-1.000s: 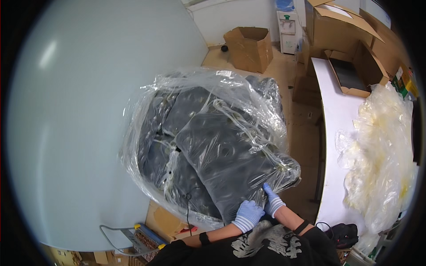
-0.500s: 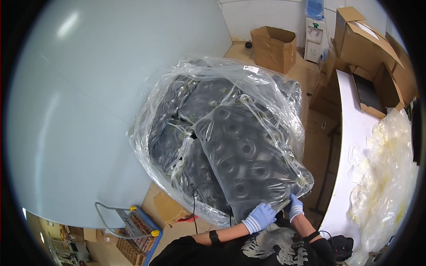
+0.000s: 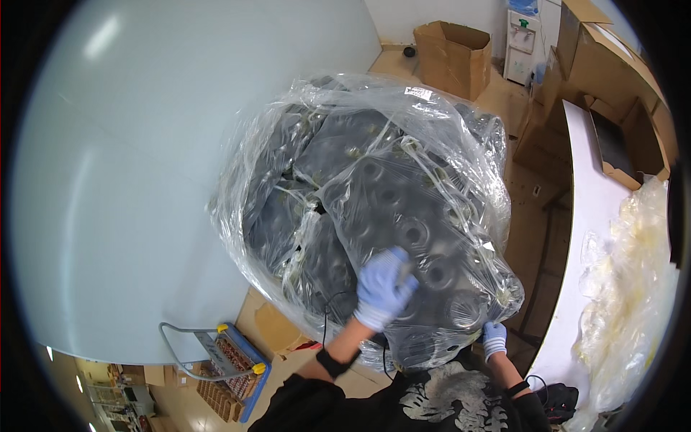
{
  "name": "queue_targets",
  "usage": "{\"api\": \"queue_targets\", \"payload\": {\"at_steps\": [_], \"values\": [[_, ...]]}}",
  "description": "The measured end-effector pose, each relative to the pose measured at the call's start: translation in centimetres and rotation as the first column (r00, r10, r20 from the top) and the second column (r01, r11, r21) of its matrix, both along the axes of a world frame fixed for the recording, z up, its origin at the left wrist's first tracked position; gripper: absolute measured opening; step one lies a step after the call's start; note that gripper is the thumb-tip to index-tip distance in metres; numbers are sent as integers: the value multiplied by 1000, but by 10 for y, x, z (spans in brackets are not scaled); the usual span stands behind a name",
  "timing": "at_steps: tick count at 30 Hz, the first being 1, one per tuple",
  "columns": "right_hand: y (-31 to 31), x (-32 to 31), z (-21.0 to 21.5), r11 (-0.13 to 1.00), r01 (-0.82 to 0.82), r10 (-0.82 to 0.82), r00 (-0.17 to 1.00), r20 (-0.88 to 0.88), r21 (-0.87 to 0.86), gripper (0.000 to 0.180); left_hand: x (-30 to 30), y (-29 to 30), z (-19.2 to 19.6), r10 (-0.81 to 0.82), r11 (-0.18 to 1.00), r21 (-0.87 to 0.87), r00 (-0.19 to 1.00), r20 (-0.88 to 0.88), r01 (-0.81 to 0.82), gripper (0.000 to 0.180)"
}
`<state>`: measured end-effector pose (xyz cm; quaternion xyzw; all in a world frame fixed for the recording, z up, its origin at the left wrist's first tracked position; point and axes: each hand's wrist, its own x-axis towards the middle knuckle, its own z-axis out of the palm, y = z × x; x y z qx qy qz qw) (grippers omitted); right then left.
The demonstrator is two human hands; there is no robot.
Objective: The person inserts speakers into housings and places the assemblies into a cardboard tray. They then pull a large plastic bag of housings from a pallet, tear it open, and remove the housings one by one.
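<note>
A large clear plastic liner (image 3: 241, 237) surrounds several dark grey parts wrapped in clear plastic bags. The top bagged part (image 3: 389, 194) is long and slants toward me, with rows of round dimples. Over its near left side is my left hand (image 3: 385, 284) in a blue-and-white knit glove, smeared by motion, so its fingers are unclear. My right hand (image 3: 494, 340), gloved alike, is at the near right corner of that bag, touching or just beside the film; its fingertips are partly hidden. Another bagged part (image 3: 327, 266) lies lower on the left.
A white table (image 3: 554, 331) on the right bears crumpled clear plastic (image 3: 622, 288) and an open carton (image 3: 626, 144). Stacked cardboard boxes (image 3: 604, 57) rise behind it. An open box (image 3: 453, 57) and a water dispenser (image 3: 520, 47) are farther back. A blue cart (image 3: 252, 389) stands lower left.
My left hand has left the bag's near edge and moved forward over its top. The right hand has shifted slightly right and down. The whole view has tilted a little.
</note>
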<state>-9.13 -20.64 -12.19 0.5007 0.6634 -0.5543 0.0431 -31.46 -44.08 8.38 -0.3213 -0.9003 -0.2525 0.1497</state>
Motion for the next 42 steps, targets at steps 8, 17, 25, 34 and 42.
{"api": "queue_targets", "payload": {"at_steps": [8, 17, 25, 34, 42], "values": [[-16, -37, 80, 454, 362, -648, 761, -23, -814, 22, -128, -137, -204, -658, 402, 229, -105, 745, -887, 81], [-22, -52, 166, 943, -105, -61, 880, -471, -317, 25, -108, -126, -211, -576, 531, 246, -132, 807, -811, 57], [-16, -106, 285, 931, -362, 280, 789, -547, -46, 18, -73, -66, -202, -856, 316, 500, -16, 517, -806, 73], [10, -119, 373, 928, -362, 353, 769, -533, 93, 20, -49, 11, -294, -992, 124, 595, -83, 96, -794, 60], [24, -87, 402, 878, -323, 465, 749, -472, 353, 32, -19, 119, -302, -930, 306, 629, -367, 35, -715, 55]]}}
